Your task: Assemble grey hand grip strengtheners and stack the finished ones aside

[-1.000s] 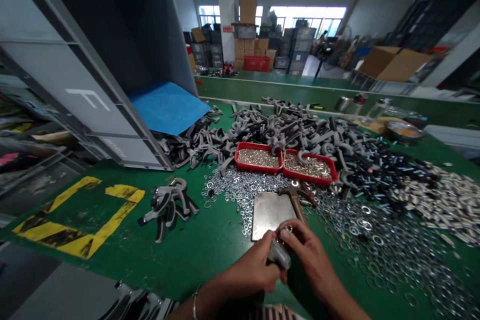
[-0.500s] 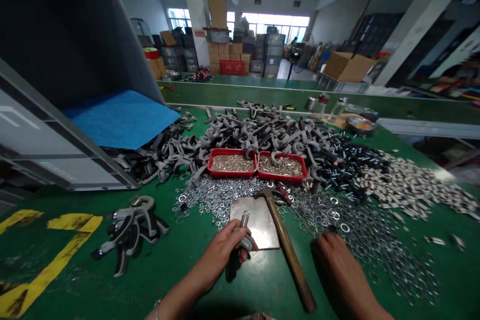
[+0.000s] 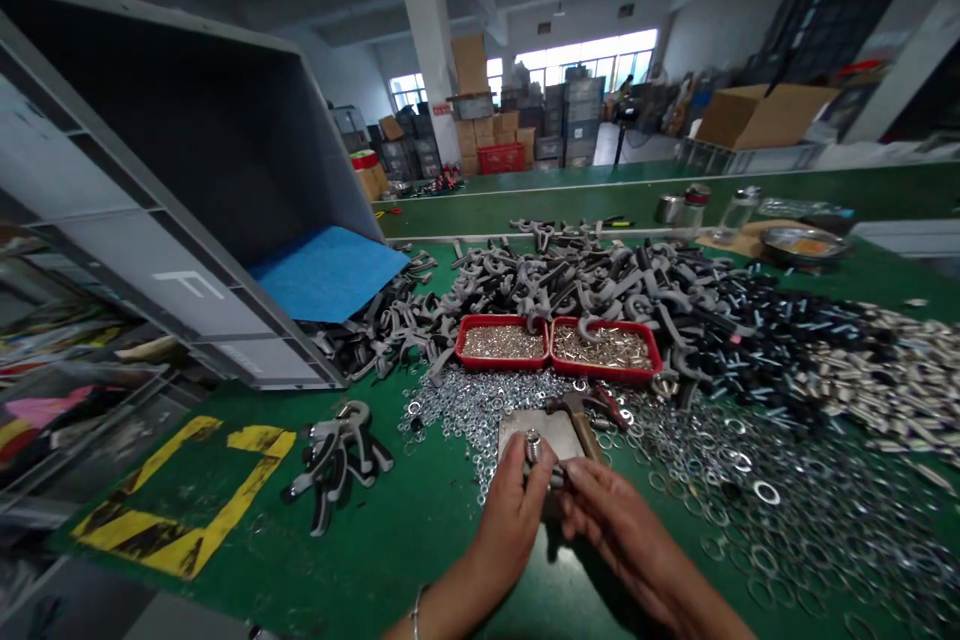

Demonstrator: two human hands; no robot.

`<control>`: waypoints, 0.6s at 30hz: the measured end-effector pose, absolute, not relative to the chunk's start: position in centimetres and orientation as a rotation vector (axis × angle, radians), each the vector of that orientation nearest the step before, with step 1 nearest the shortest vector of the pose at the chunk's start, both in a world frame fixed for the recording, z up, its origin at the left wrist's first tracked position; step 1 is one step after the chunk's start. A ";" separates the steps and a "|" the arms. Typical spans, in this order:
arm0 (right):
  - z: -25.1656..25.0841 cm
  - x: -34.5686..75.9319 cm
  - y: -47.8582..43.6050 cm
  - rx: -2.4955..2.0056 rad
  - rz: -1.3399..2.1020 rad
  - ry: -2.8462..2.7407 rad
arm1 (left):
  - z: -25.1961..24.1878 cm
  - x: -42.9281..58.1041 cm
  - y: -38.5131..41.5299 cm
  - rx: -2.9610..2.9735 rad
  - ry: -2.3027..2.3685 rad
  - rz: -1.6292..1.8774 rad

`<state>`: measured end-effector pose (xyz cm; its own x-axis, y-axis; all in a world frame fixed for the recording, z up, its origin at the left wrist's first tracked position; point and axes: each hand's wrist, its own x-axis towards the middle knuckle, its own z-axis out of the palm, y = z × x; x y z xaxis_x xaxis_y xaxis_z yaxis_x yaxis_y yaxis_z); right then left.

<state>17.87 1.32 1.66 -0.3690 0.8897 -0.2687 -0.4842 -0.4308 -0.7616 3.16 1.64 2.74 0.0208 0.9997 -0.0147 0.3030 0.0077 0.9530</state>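
Observation:
My left hand [image 3: 514,510] is closed around a small metal part with a coil spring [image 3: 533,448], which stands upright between thumb and fingers. Its lower end is hidden by the fingers. My right hand [image 3: 611,520] meets it from the right, its thumb and fingertips pinched together at the part's side; what they hold is too small to make out. Both hands are over the near edge of a metal plate [image 3: 536,423]. Just behind the right hand lies a hammer [image 3: 581,412], its handle mostly covered by that hand.
Two red trays [image 3: 501,364] of tiny metal pieces stand before a heap of grey-and-black handles [image 3: 577,275]. Loose rings [image 3: 765,560] and washers [image 3: 450,410] spread around the plate. Several handles [image 3: 341,460] lie left, near a tilted grey crate [image 3: 195,290]. Metal sleeves [image 3: 862,370] lie right.
My right hand has come from the rings on the right to the part in my left hand. The view has turned left, showing more of the crate.

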 end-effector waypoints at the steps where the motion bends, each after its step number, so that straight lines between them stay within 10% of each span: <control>1: 1.4 17.8 1.3 -0.816 1.960 -0.683 | 2.4 3.1 1.6 1.422 1.432 1.020; 7: 1.2 18.2 0.8 -0.891 1.886 -0.750 | 1.8 4.0 1.4 1.430 1.446 1.003; 18: 0.7 19.5 0.9 -1.054 0.742 -1.972 | 3.5 2.7 1.6 1.246 1.313 1.038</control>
